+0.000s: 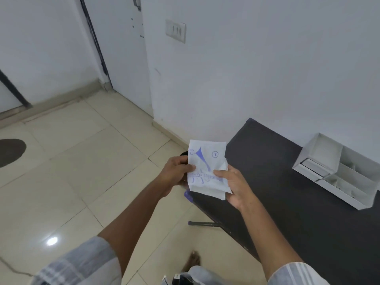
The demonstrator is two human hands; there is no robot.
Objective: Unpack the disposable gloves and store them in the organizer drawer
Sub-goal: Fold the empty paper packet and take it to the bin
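Observation:
A white paper glove packet (207,161) with blue print is held upright in front of me, over the left end of a dark table (287,192). My left hand (176,173) pinches its left edge. My right hand (232,184) grips its lower right corner, thumb on the front. A white desk organizer (337,171) stands at the table's back right by the wall, with open compartments on top and small drawers (314,167) on its left face; whether a drawer is open is unclear. The gloves themselves are hidden inside the packet.
Cream floor tiles (92,171) spread to the left, with a dark round mat (10,151) at the far left. A white wall with a switch plate (175,30) rises behind the table. My bare foot (192,262) stands by the table leg.

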